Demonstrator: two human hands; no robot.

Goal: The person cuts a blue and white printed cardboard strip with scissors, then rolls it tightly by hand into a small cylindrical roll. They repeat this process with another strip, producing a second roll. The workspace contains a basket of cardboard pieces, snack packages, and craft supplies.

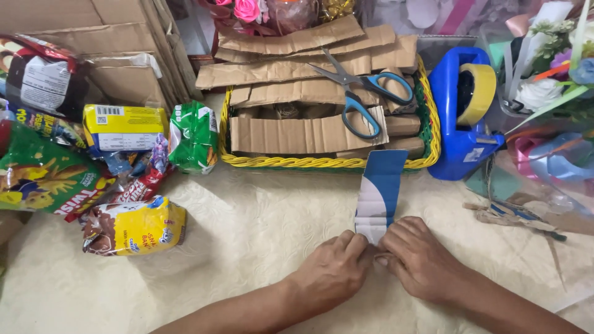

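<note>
A blue and white strip of card lies on the cream cloth, running from the basket's front edge toward me. My left hand and my right hand meet at its near end, fingertips pinching and pressing the folded end of the strip. A yellow wicker basket stands just beyond, filled with brown cardboard strips. Blue-handled scissors lie shut on top of that cardboard.
A blue tape dispenser with a yellow roll stands right of the basket. Several snack packets lie at the left, with cardboard boxes behind. Ribbons and artificial flowers crowd the right edge. Paper scraps lie near my right hand.
</note>
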